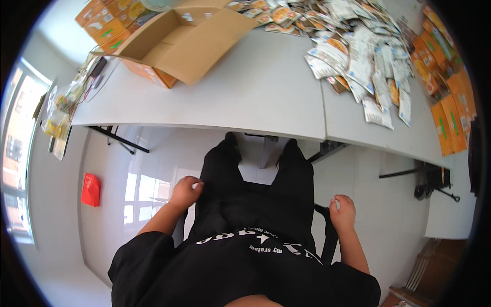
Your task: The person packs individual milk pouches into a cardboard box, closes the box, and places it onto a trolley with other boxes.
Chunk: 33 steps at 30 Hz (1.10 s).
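My left hand (187,192) hangs beside my left thigh with its fingers loosely curled. A small gap shows between thumb and fingers, and I see nothing held there. To the right of my legs, my right hand (343,213) is raised over the black chair armrest (329,234), also loosely curled with a gap at the thumb and no object visible in it. Both hands are below the edge of the white table (245,103). On the table stands an open cardboard box (163,48), its wide flap folded out toward me. A heap of white and orange sachets (360,61) covers the right part.
Orange cartons (111,25) are stacked at the back left, and more orange packages (450,119) line the right edge. Cables and a black adapter (98,66) lie at the left end. Table legs (119,139) stand underneath. A red bag (91,190) sits near the wall.
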### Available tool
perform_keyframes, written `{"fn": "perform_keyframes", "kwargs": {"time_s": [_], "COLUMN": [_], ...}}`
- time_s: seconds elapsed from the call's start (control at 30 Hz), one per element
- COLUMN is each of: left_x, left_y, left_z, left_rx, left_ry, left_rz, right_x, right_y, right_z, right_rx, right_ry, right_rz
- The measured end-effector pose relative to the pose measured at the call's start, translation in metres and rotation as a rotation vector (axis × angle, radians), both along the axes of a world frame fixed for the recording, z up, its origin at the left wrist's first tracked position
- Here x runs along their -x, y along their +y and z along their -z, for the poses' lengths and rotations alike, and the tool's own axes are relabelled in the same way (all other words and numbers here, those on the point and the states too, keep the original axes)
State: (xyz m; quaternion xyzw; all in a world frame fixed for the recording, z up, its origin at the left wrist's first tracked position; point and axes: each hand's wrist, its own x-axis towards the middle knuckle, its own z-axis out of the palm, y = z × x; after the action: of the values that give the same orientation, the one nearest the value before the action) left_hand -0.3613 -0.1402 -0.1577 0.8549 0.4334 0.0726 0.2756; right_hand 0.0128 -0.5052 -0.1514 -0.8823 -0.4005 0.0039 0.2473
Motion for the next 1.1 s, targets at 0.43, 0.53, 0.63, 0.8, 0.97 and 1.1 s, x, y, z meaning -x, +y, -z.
{"fn": "perform_keyframes", "kwargs": {"time_s": [0.43,0.53,0.63,0.8,0.97,1.1], "left_x": [-0.074,-0.067,-0.064,-0.07,-0.1,-0.132], "left_y": [-0.022,-0.016,-0.009,0.013,0.047,0.061], "left_z": [0.031,0.04,0.025,-0.013,-0.092,-0.146], "left_rx": [0.181,0.257,0.358,0.352,0.444,0.285], "left_ry": [-0.135,-0.163,-0.145,-0.153,-0.428,-0.512], "left_rz": [0.352,0.288,0.213,0.207,0.09,0.326], "right_x": [-0.077,-0.108,-0.111,-0.117,-0.124,-0.132], "right_y": [0.233,0.247,0.249,0.247,0.26,0.267], "right_z": [-0.177,-0.151,-0.141,-0.136,-0.141,-0.142], "right_rx": [-0.185,-0.007,0.005,-0.072,-0.041,0.004], "right_ry": [-0.488,-0.43,-0.418,-0.494,-0.628,-0.65], "right_rz": [-0.2,-0.162,-0.18,-0.199,-0.208,-0.197]}}
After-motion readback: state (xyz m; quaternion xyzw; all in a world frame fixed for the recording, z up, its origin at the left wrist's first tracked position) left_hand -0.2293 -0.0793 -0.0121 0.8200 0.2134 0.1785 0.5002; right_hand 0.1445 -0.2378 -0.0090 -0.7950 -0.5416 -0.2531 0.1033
